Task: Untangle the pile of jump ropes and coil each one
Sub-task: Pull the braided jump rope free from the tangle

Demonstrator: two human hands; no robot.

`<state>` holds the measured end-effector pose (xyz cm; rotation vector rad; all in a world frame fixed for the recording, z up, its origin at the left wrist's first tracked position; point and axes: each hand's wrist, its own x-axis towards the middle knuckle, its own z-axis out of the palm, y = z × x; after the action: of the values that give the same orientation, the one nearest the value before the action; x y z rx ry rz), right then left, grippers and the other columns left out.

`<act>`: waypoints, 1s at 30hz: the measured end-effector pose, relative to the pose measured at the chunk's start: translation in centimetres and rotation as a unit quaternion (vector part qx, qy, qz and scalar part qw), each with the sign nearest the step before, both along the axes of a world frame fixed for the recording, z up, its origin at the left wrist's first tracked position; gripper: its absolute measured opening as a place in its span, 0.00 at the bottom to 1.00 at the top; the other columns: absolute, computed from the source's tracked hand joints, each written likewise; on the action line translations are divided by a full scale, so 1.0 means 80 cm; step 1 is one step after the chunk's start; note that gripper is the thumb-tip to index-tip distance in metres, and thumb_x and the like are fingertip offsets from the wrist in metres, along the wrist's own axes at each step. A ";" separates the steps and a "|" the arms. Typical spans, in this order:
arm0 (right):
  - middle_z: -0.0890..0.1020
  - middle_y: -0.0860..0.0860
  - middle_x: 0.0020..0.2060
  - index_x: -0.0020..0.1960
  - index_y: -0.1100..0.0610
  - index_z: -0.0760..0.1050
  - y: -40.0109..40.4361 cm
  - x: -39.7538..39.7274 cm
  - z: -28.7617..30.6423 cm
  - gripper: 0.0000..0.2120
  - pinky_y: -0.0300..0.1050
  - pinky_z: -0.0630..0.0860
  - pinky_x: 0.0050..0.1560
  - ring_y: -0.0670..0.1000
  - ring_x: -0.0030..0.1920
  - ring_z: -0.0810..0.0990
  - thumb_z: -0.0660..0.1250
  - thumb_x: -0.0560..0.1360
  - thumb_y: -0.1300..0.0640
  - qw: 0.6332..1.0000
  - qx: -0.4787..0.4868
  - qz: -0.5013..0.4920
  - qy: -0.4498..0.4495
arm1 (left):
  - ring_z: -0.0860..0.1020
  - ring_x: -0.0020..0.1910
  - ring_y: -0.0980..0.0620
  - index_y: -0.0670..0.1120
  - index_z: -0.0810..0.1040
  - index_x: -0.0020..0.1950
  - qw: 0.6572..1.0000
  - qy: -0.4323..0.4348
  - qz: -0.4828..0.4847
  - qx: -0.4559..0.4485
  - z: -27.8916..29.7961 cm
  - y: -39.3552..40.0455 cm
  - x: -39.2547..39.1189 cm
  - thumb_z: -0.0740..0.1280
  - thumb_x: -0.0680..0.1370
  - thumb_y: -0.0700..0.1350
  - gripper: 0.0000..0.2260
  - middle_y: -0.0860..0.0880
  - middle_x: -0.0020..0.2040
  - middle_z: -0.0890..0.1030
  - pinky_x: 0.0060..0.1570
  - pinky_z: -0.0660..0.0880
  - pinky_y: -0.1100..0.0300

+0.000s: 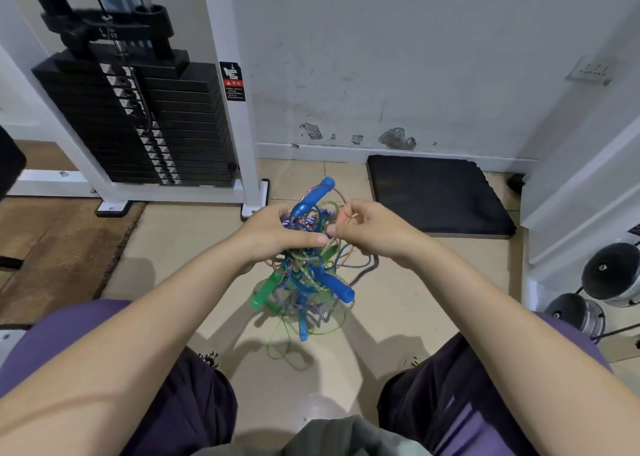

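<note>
A tangled pile of jump ropes (306, 275) hangs in the air between my knees, held up off the tiled floor. It mixes blue, green, clear and braided purple cords. One blue handle (317, 194) sticks up above my hands, another blue handle (337, 287) and a green handle (265, 291) hang below. My left hand (277, 234) grips the top of the tangle, fingers curled round the cords. My right hand (367, 225) is close beside it and pinches a thin cord at the tangle's upper right.
A white weight machine with a black plate stack (145, 123) stands at the back left. A black foam mat (436, 196) lies by the wall at the back right. Dumbbells (606, 279) sit at the right edge. A brown mat (55, 251) covers the floor at left.
</note>
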<state>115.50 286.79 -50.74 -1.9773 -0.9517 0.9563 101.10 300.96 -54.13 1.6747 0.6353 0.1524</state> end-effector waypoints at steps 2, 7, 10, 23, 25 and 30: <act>0.73 0.48 0.30 0.44 0.57 0.75 0.002 0.003 0.000 0.11 0.34 0.62 0.25 0.45 0.28 0.67 0.74 0.73 0.52 0.998 -0.031 0.001 -0.053 | 0.80 0.38 0.54 0.46 0.76 0.46 0.999 0.016 0.037 0.017 -0.001 0.000 0.001 0.82 0.56 0.54 0.26 0.54 0.37 0.81 0.41 0.77 0.57; 0.72 0.49 0.28 0.41 0.63 0.79 0.004 0.013 0.007 0.17 0.30 0.60 0.22 0.41 0.21 0.64 0.78 0.68 0.50 0.996 -0.023 -0.019 -0.082 | 0.83 0.41 0.49 0.48 0.74 0.58 0.992 -0.030 0.115 -0.046 0.003 0.005 0.005 0.83 0.64 0.45 0.27 0.47 0.44 0.85 0.44 0.79 0.56; 0.72 0.48 0.26 0.39 0.62 0.80 0.002 0.015 0.007 0.12 0.33 0.62 0.24 0.41 0.22 0.65 0.80 0.67 0.54 0.996 -0.021 -0.009 -0.092 | 0.81 0.40 0.53 0.52 0.77 0.59 0.995 -0.033 0.066 -0.065 0.014 0.014 0.002 0.80 0.69 0.41 0.22 0.47 0.45 0.85 0.39 0.74 0.61; 0.78 0.50 0.32 0.46 0.63 0.76 -0.003 -0.001 -0.001 0.02 0.40 0.73 0.35 0.48 0.31 0.75 0.69 0.76 0.66 0.995 0.101 0.017 -0.001 | 0.79 0.32 0.63 0.49 0.82 0.43 0.999 0.021 -0.017 0.024 0.011 0.013 -0.003 0.76 0.73 0.45 0.04 0.57 0.34 0.82 0.34 0.72 0.73; 0.77 0.50 0.31 0.44 0.62 0.76 -0.004 0.004 -0.003 0.04 0.37 0.70 0.29 0.47 0.29 0.76 0.71 0.75 0.63 0.996 0.078 0.009 -0.045 | 0.79 0.36 0.59 0.44 0.82 0.48 0.999 0.011 0.038 0.031 0.014 0.020 -0.005 0.75 0.74 0.43 0.06 0.52 0.38 0.82 0.37 0.72 0.69; 0.77 0.51 0.29 0.36 0.56 0.73 -0.004 0.028 -0.004 0.12 0.37 0.70 0.29 0.44 0.24 0.73 0.73 0.75 0.60 0.993 0.079 -0.057 -0.072 | 0.79 0.42 0.50 0.40 0.75 0.53 0.978 -0.064 0.199 -0.006 0.022 0.035 -0.008 0.75 0.74 0.40 0.13 0.45 0.46 0.79 0.44 0.76 0.54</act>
<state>117.76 286.44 -51.05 -1.9628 -0.9504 0.6616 100.45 303.73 -52.38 1.4953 0.8651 0.5377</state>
